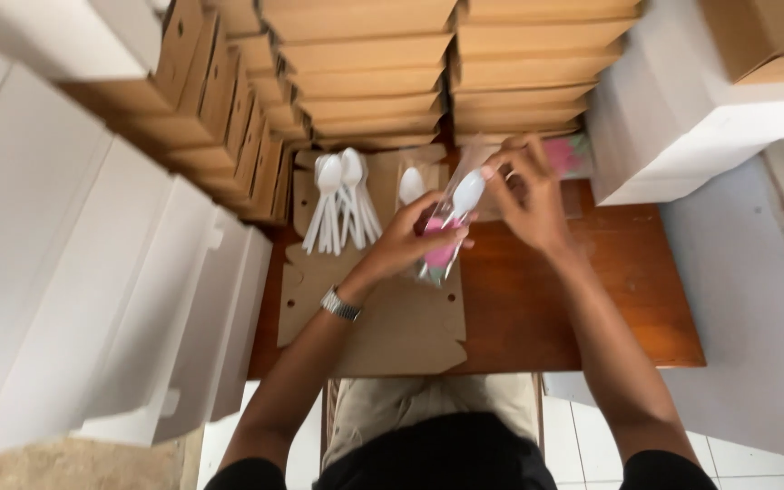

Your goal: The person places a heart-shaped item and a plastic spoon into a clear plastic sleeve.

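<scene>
Clear plastic sleeve [442,245]: held up over the brown wooden table [573,299], a white plastic spoon [466,193] and something pink inside it.
Left hand [410,240]: fingers curled close around the sleeve's lower part, thumb pressed on the pink piece; a metal wristwatch [340,305] on the wrist.
Right hand [528,195]: fingertips pinched together at the sleeve's top, right by the spoon bowl.
Loose spoons [342,195]: a white bundle lying on flat brown cardboard [392,318], one more spoon [410,184] just beside it.
Brown boxes [365,82]: folded cardboard, stacked in rows along the table's far side and leaning at the left.
White boxes [673,118]: stacked at the right; more white cartons [93,254] stand at the left.
Pink packet [566,156]: behind the right hand, partly hidden.
</scene>
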